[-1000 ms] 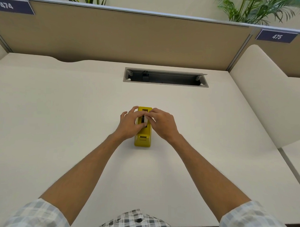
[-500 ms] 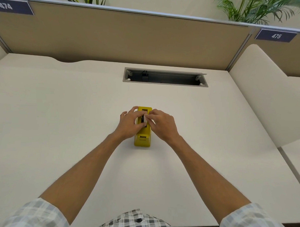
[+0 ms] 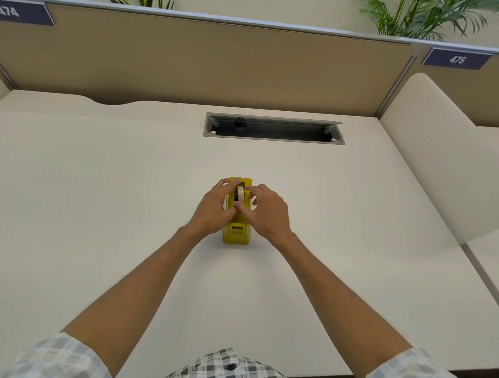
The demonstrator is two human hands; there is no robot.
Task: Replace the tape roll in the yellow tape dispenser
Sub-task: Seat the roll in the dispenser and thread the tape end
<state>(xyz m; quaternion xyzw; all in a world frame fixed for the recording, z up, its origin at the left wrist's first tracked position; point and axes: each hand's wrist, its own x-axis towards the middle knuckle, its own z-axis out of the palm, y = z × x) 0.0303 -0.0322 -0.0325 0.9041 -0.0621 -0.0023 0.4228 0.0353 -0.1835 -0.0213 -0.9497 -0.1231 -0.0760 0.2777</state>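
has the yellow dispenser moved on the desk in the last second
No. The yellow dispenser sits at the same spot below the cable slot.

You are working on a desk [image 3: 101, 197] that is looking smooth and matt, like pale laminate. On it the tape dispenser [image 3: 236, 236] is showing glossy yellow plastic, and the tape roll [image 3: 240, 192] in it is looking pale and slightly shiny. Beyond the dispenser, the cable tray [image 3: 273, 117] is showing dull grey metal, and the partition [image 3: 218, 63] behind it is looking like matt tan cloth. Your sleeves [image 3: 53, 360] are showing soft checked cloth.
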